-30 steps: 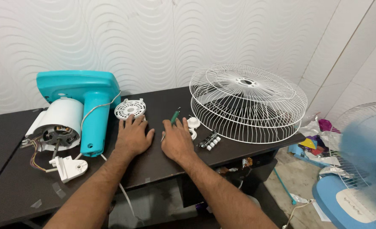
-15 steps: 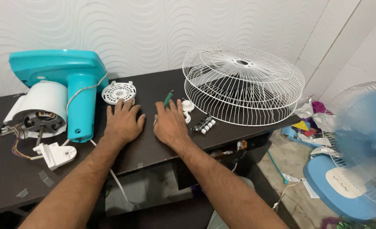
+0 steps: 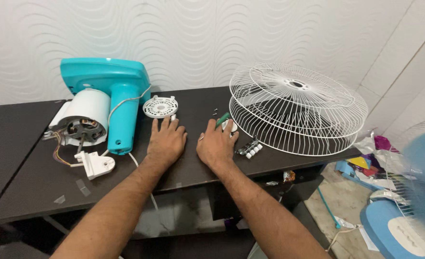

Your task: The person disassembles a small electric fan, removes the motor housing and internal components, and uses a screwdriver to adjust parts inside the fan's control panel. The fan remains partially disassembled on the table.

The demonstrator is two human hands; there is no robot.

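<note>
Both hands flat, grip apart, on table [image 3: 30,182]: left hand [image 3: 167,141] near teal fan body [image 3: 111,103]; right hand [image 3: 217,146] beside wire guard [image 3: 296,108].

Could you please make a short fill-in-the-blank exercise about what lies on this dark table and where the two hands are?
1. Both hands, the left hand and the right hand, rest palm-down on the dark ______.
2. The wire fan guards are ______ in colour.
3. The fan body lying at the left has a ______ housing.
4. The small round white disc lies just beyond the ______ hand.

Missing words: table; white; turquoise; left
</note>
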